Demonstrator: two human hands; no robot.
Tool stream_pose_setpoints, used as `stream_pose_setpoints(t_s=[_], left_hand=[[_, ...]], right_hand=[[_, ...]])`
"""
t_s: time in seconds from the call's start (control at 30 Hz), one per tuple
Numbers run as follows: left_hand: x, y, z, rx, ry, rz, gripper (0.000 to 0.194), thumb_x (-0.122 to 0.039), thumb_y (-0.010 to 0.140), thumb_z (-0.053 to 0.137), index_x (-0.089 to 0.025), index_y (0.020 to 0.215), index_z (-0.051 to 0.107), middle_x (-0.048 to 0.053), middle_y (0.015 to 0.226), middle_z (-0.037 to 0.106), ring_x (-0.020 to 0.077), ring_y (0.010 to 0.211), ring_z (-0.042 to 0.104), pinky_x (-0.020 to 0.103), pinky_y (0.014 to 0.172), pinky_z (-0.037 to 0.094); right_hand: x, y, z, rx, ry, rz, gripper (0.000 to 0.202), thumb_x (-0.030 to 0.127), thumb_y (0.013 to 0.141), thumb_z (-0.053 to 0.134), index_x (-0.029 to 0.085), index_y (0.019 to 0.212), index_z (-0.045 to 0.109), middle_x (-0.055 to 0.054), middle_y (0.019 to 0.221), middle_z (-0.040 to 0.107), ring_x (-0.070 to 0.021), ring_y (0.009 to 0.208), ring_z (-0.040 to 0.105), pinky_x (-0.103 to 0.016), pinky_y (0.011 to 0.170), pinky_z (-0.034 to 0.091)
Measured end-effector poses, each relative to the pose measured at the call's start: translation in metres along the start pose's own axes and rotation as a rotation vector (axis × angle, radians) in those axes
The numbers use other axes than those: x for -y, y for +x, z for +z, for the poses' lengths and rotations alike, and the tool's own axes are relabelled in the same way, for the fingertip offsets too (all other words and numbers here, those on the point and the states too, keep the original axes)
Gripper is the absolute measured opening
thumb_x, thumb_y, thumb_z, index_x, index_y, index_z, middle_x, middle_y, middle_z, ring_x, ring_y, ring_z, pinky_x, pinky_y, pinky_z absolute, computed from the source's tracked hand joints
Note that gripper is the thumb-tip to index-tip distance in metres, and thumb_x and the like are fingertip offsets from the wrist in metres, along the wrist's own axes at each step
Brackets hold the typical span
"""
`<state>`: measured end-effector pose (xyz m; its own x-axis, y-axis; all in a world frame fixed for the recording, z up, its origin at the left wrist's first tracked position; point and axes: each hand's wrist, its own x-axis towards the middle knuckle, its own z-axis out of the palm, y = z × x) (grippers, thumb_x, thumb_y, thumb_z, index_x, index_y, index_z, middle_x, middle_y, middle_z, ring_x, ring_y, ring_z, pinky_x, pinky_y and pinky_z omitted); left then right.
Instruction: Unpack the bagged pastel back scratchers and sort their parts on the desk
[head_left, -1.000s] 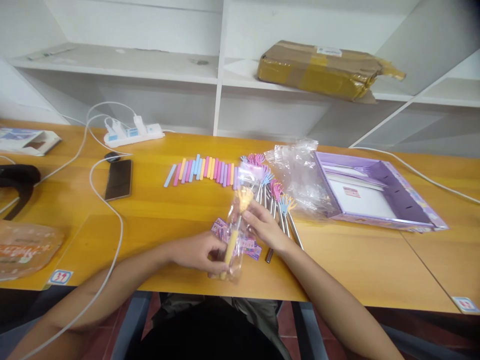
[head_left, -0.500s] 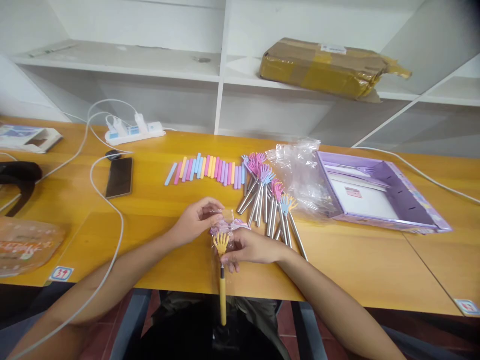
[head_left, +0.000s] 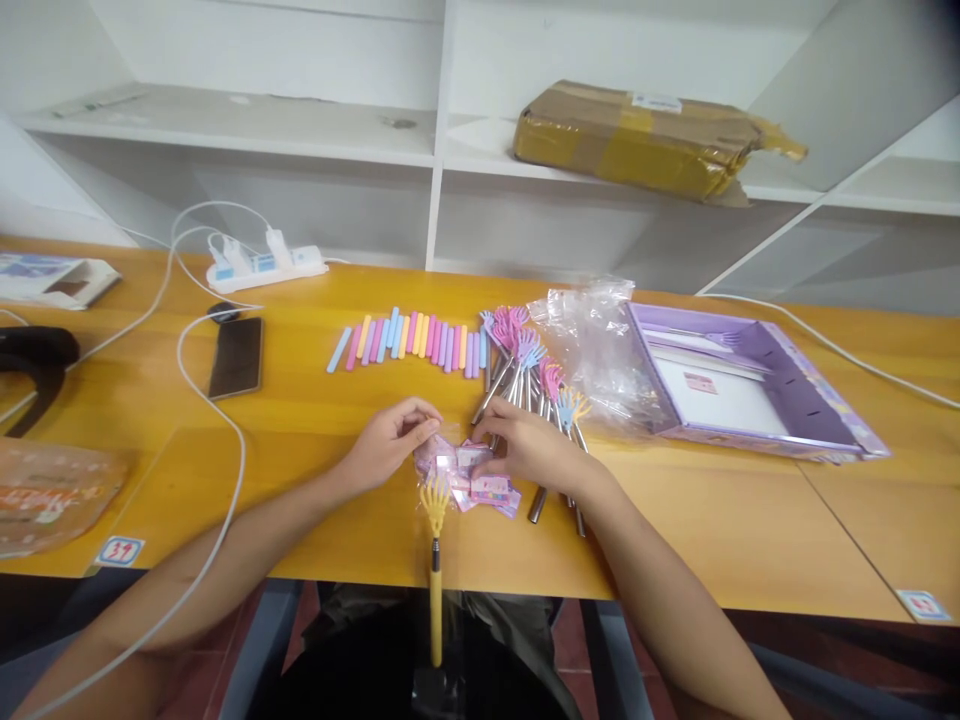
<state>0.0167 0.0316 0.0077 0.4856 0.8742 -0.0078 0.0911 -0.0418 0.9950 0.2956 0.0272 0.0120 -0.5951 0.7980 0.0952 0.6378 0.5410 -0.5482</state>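
Note:
My left hand (head_left: 396,442) is closed in a pinch at the top of a clear plastic bag (head_left: 450,585). Inside the bag hangs a yellow back scratcher (head_left: 436,600), its hand-shaped head up and its handle reaching past the table edge over my lap. My right hand (head_left: 529,447) is over a small pile of pink and purple printed cards (head_left: 491,490), thumb and fingers apart, fingertips at the cards. Just behind that hand lie several back scratchers (head_left: 529,350) with metal rods and pink, purple, blue and yellow heads, partly hidden by it.
A row of coloured tubes (head_left: 412,338) lies at the middle back. To the right are crumpled clear plastic (head_left: 592,350) and a purple box (head_left: 757,440). On the left lie a phone (head_left: 236,357), a power strip (head_left: 270,266) and a white cable. A taped carton (head_left: 637,140) sits on the shelf.
My right hand has left the bag's opening and moved right and up to the cards, uncovering more of them. My left hand still holds the bag, with the yellow back scratcher slightly lower.

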Motion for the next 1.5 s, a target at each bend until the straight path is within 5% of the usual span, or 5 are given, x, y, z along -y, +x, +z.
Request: stream_pose_setpoints(t_s=[0.6, 0.93, 1.1, 1.3, 1.5], left_hand=[[0.004, -0.006, 0.007, 0.062, 0.051, 0.000, 0.032, -0.052, 0.107, 0.056, -0.020, 0.109, 0.060, -0.005, 0.070, 0.061, 0.0120, 0.061, 0.058, 0.024, 0.062, 0.044], [0.005, -0.007, 0.009, 0.043, 0.040, -0.020, 0.039, -0.059, 0.106, 0.054, -0.020, 0.109, 0.059, -0.006, 0.065, 0.057, 0.0120, 0.056, 0.054, 0.024, 0.057, 0.042], [0.002, -0.009, 0.008, 0.040, 0.056, -0.030, 0.041, -0.060, 0.106, 0.054, -0.020, 0.112, 0.060, -0.003, 0.074, 0.063, 0.0133, 0.062, 0.058, 0.024, 0.061, 0.045], [-0.002, -0.012, 0.010, 0.087, 0.033, 0.012, 0.042, -0.059, 0.108, 0.049, -0.019, 0.117, 0.060, 0.001, 0.087, 0.067, 0.0153, 0.074, 0.064, 0.027, 0.070, 0.050], [-0.004, -0.013, 0.016, 0.147, -0.089, 0.001, 0.043, -0.038, 0.095, 0.076, -0.021, 0.126, 0.052, 0.007, 0.111, 0.071, 0.0199, 0.099, 0.072, 0.033, 0.088, 0.056]], right_hand=[[0.007, 0.000, -0.004, -0.008, 0.277, 0.162, 0.011, 0.029, 0.097, 0.073, 0.020, 0.096, 0.067, 0.003, 0.076, 0.064, -0.0137, 0.066, 0.056, -0.026, 0.063, 0.040], [0.025, -0.003, -0.011, -0.342, 0.512, -0.055, 0.033, 0.046, 0.107, 0.061, 0.022, 0.086, 0.069, -0.005, 0.087, 0.064, -0.0186, 0.080, 0.061, -0.033, 0.073, 0.048], [0.038, -0.002, 0.005, -0.131, 0.547, -0.240, 0.025, 0.041, 0.103, 0.070, 0.020, 0.091, 0.077, -0.003, 0.079, 0.065, -0.0154, 0.072, 0.060, -0.029, 0.067, 0.046], [0.036, 0.006, 0.023, -0.301, 0.433, -0.169, 0.018, 0.033, 0.106, 0.065, 0.020, 0.103, 0.078, -0.003, 0.085, 0.064, -0.0153, 0.075, 0.060, -0.028, 0.068, 0.047], [0.038, 0.007, 0.018, -0.376, 0.414, -0.104, 0.018, 0.028, 0.109, 0.057, 0.021, 0.100, 0.071, -0.004, 0.090, 0.061, -0.0170, 0.081, 0.061, -0.031, 0.074, 0.049]])
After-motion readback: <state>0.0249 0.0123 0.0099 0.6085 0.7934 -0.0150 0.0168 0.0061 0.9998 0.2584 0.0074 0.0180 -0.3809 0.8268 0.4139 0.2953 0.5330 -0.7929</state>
